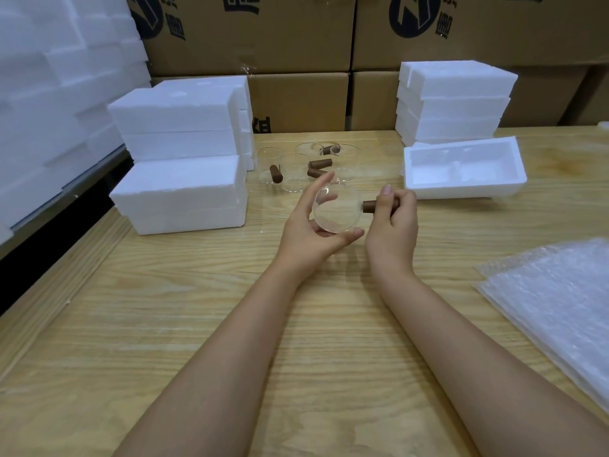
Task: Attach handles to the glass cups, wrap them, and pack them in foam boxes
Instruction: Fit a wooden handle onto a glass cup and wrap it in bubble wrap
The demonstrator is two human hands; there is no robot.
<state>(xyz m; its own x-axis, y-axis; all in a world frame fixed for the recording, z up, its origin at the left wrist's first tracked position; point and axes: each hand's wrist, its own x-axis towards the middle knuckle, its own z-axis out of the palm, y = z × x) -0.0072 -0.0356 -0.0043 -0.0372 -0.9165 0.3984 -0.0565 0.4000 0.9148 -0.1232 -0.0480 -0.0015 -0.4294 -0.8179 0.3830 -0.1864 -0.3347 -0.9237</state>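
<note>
from my end i see the left hand point(311, 227) cupping a glass cup point(336, 207) above the wooden table point(230, 324), its fingers curved over the far side and its thumb under the near rim. the right hand point(395, 214) curls its fingers round a brown handle point(369, 205), which meets the cup's right side. just behind stand more cups with handles point(290, 173). an open foam box point(461, 191) lies to the right, under a stack of foam pieces point(458, 103). closed foam boxes point(181, 189) sit at left, bubble wrap point(553, 291) at near right, and cardboard cartons point(296, 34) behind.
</note>
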